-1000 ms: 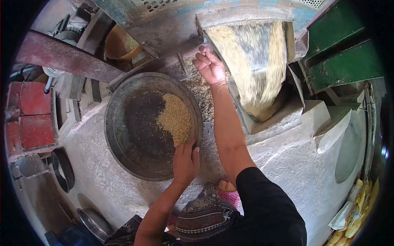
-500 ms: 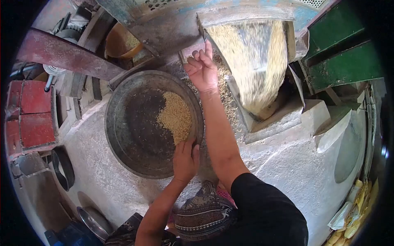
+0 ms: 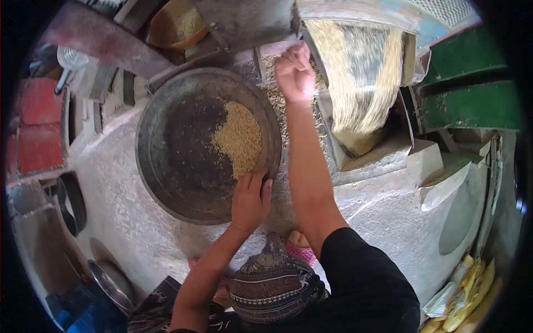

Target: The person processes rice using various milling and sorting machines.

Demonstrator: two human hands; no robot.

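I'm seeing the pan (image 3: 177,166), round, dark, dusty metal, sitting on the pale concrete base (image 3: 127,222). A tan grain pile (image 3: 239,139) is lying in its right half. The left hand (image 3: 250,202) is gripping the pan's near rim. The right hand (image 3: 296,72) is reaching beside the grain stream (image 3: 355,72) with fingers curled; I can't tell if it's holding anything.

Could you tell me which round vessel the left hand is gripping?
The large dark pan, gripped at its near rim by the left hand; the orange bowl and steel bowl lie untouched.
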